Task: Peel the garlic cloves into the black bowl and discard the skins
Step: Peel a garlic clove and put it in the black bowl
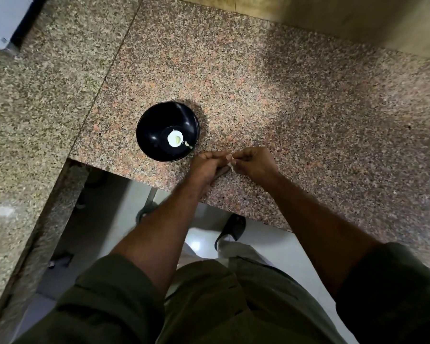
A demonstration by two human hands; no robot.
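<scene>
Garlic clove point(231, 167) between hands, orientation unclear

A white object point(0, 19) is being cut off by the frame's upper left corner. The garlic clove point(231, 166) is showing only slightly between curled fingers point(243, 155), mostly hidden.

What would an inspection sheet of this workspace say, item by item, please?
Surface: speckled granite countertop, with a seam running along its left part.
Job's things: black bowl near the front edge, holding a white garlic piece and a small bit beside it; garlic clove pinched between both hands.
Clutter: nothing seen.
Hands: left hand and right hand meet over the countertop to the right of the bowl, fingertips on the clove.
Cables: nothing seen.
Surroundings: white floor below, a black sandal, a pale wall at top right.
</scene>
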